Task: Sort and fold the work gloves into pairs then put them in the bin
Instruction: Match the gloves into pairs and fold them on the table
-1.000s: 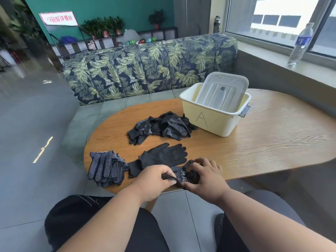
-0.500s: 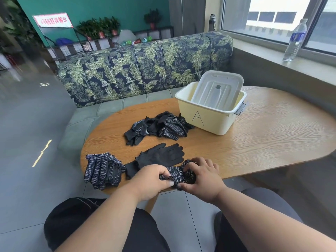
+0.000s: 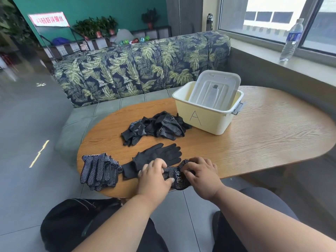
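Gloves [image 3: 177, 176] are getting pinched by left hand [image 3: 154, 176] and right hand [image 3: 201, 174]; a loose grip is risking unfolding near the worktop [image 3: 263, 135] edge.

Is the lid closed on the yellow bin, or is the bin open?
Open. The lid stands tilted inside the bin, leaning on its back rim, not sealing the top. No gloves show inside it.
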`<state>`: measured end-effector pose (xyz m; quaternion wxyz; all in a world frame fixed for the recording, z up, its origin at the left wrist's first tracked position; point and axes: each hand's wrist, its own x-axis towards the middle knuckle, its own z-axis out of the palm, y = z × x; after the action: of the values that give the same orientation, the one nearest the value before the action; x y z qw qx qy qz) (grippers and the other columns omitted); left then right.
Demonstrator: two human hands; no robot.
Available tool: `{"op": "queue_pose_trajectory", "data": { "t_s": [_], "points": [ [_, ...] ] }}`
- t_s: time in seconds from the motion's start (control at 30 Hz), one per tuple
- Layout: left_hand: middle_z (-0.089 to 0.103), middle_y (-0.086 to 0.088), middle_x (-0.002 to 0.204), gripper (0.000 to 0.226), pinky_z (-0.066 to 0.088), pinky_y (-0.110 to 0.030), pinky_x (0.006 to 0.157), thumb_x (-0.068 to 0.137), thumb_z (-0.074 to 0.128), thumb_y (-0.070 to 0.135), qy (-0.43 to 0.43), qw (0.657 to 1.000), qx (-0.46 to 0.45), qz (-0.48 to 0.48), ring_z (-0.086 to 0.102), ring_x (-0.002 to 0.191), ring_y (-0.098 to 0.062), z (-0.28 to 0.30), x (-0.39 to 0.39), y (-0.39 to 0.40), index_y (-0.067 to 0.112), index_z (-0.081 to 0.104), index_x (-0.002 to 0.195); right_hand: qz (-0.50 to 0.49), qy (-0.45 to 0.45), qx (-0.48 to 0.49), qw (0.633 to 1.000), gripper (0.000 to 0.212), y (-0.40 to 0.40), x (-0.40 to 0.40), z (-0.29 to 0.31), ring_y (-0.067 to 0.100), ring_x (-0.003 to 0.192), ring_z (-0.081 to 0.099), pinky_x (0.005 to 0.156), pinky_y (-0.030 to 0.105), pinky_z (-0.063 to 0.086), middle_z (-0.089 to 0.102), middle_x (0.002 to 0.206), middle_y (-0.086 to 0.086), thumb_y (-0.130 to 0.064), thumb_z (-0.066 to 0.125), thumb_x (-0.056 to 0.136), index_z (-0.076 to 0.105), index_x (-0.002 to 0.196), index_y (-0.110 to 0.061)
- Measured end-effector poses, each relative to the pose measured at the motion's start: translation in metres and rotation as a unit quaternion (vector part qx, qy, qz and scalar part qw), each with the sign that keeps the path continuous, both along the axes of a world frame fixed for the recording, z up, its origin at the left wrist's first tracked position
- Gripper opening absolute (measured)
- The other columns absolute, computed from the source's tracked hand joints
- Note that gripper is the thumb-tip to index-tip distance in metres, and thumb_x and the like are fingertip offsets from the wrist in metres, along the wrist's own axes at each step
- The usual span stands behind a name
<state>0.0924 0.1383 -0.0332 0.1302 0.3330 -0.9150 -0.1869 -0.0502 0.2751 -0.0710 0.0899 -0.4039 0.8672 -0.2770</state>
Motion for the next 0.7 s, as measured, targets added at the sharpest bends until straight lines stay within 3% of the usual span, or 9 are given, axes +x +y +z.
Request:
{"op": "queue_pose_trajectory", "data": {
  "t_s": [0.1, 0.2, 0.33, 0.47, 0.53, 0.6, 0.7],
  "points": [
    [0.057, 0.015, 0.096, 0.023, 0.036, -0.033, 0.090, 0.086, 0.074, 0.041, -0.013, 0.998, -0.053, -0.041, 0.050, 0.100, -0.013, -0.004, -0.002, 0.003, 0.034, 0.054, 0.093, -0.023, 0.000, -0.014, 1.000, 0.020, -0.002, 0.001, 0.001, 0.022, 0.124, 0.044, 0.096, 0.036, 0.027, 0.056, 0.125, -0.018, -0.045, 0.060, 0.095, 0.062, 0.114, -0.045],
    [0.065, 0.011, 0.093, 0.003, 0.039, -0.035, 0.085, 0.092, 0.065, 0.032, -0.052, 0.986, -0.120, -0.106, 0.057, 0.099, -0.018, -0.011, -0.004, 0.006, 0.032, 0.066, 0.090, -0.065, -0.004, 0.002, 0.998, 0.046, -0.002, 0.001, 0.009, 0.024, 0.119, 0.048, 0.097, 0.038, 0.034, 0.055, 0.118, -0.012, -0.052, 0.063, 0.084, 0.052, 0.127, -0.044],
    [0.070, 0.010, 0.093, 0.025, 0.049, -0.038, 0.081, 0.086, 0.065, 0.030, -0.067, 0.972, -0.187, -0.125, 0.063, 0.092, -0.020, -0.022, -0.004, 0.014, 0.035, 0.068, 0.110, -0.070, -0.026, 0.041, 0.996, 0.066, 0.001, -0.003, 0.024, 0.024, 0.116, 0.058, 0.097, 0.036, 0.046, 0.058, 0.125, -0.003, -0.061, 0.065, 0.081, 0.046, 0.140, -0.039],
    [0.065, 0.004, 0.108, 0.066, 0.043, -0.045, 0.093, 0.080, 0.050, 0.060, -0.074, 0.977, -0.180, -0.089, 0.056, 0.104, -0.026, -0.019, -0.001, 0.040, 0.031, 0.053, 0.139, -0.091, -0.084, 0.057, 0.991, 0.047, 0.001, -0.003, 0.038, 0.018, 0.087, 0.064, 0.072, 0.029, 0.047, 0.068, 0.098, -0.011, -0.048, 0.068, 0.083, 0.057, 0.127, -0.036],
    [0.060, 0.002, 0.108, 0.083, 0.038, -0.046, 0.093, 0.073, 0.049, 0.075, -0.084, 0.979, -0.174, -0.067, 0.052, 0.103, -0.027, -0.023, -0.001, 0.049, 0.031, 0.050, 0.143, -0.094, -0.169, -0.009, 0.981, 0.036, 0.001, -0.001, 0.043, 0.010, 0.076, 0.068, 0.067, 0.029, 0.056, 0.072, 0.089, -0.015, -0.034, 0.070, 0.083, 0.063, 0.118, -0.035],
    [0.055, 0.002, 0.107, 0.084, 0.035, -0.046, 0.093, 0.071, 0.047, 0.082, -0.085, 0.982, -0.161, -0.049, 0.050, 0.102, -0.026, -0.027, -0.001, 0.053, 0.034, 0.051, 0.140, -0.102, -0.279, -0.091, 0.950, 0.029, 0.002, 0.002, 0.046, 0.005, 0.067, 0.070, 0.060, 0.026, 0.059, 0.075, 0.088, -0.010, -0.017, 0.071, 0.085, 0.067, 0.112, -0.029],
    [0.049, 0.006, 0.109, 0.060, 0.037, -0.045, 0.097, 0.082, 0.043, 0.077, -0.070, 0.987, -0.137, -0.056, 0.046, 0.107, -0.025, -0.028, 0.001, 0.052, 0.042, 0.049, 0.131, -0.112, -0.390, -0.169, 0.898, 0.027, 0.004, 0.009, 0.051, 0.008, 0.068, 0.068, 0.055, 0.019, 0.054, 0.074, 0.094, 0.002, -0.003, 0.068, 0.089, 0.069, 0.111, -0.019]
  ]
}}
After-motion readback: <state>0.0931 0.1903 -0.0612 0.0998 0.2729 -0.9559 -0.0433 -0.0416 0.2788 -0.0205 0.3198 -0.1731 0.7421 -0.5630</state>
